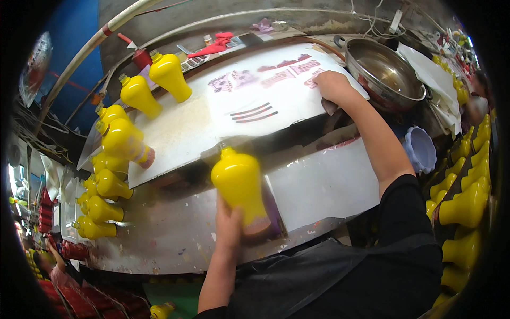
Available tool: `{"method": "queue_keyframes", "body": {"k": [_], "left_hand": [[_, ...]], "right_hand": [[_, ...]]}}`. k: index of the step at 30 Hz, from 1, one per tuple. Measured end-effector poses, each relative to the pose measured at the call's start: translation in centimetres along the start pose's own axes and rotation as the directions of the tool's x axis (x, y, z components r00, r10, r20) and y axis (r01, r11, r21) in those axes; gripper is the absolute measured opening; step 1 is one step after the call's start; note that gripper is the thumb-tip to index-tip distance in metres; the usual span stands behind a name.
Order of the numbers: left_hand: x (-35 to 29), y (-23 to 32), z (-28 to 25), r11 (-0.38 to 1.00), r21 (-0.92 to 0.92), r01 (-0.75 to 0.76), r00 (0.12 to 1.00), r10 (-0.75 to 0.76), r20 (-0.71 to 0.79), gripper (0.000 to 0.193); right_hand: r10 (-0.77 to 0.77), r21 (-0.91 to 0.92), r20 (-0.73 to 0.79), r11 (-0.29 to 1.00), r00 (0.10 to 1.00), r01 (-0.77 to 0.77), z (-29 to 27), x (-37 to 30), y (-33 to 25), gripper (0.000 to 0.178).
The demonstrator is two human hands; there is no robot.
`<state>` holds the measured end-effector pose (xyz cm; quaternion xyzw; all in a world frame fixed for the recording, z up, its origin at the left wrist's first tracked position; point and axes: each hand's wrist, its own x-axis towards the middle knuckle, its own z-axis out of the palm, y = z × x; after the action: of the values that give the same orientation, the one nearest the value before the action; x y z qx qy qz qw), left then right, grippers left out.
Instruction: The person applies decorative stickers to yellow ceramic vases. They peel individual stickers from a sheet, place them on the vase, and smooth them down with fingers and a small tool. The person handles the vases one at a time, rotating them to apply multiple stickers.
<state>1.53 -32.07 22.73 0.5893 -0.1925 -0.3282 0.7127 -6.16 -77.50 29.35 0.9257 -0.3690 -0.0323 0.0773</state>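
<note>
Landmark: the raised white rectangular board; all positions refer to it. The left hand is wrapped around the lower flank of a glossy yellow, broad-shouldered, narrow-necked bottle; this bottle is at the board's near side, over the lower grey worktop, with its neck toward the board; whether its base touches the worktop, I cannot tell. The right hand is at the board's right end, fingers curled downward beside the thin pink-and-purple printed pieces; whether the fingertips pinch a piece or only press on it, I cannot tell from where I stand. Three dark, slightly curved strips lie on the board nearer its front edge; more yellow bottles stand along its left end; a two-handled metal basin sits just beyond its right end.

The step in hand, as I judge it, is handling a printed piece while steadying the bottle; for good results, grip the bottle low and firmly, since the gloss looks slippery; keep fingers off the pinkish band at its foot; take a piece by its edge, keeping it flat, as thin material may crease; keep the wrist clear of neighbouring pieces; hold the bottle's neck away from the board's front edge.
</note>
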Motion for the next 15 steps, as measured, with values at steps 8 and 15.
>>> {"method": "queue_keyframes", "body": {"k": [8,15], "left_hand": [[0.3,-0.2,-0.7,0.999,0.037,-0.037,0.999,0.036,0.033,0.076],[-1.2,2.6,1.1,0.805,0.524,-0.278,0.904,0.403,-0.139,0.079]], "right_hand": [[-0.064,0.107,-0.083,0.992,0.994,0.073,-0.4,-3.9,0.3,0.028],[0.093,0.142,-0.042,0.986,0.995,-0.086,-0.9,0.0,1.2,0.030]]}}
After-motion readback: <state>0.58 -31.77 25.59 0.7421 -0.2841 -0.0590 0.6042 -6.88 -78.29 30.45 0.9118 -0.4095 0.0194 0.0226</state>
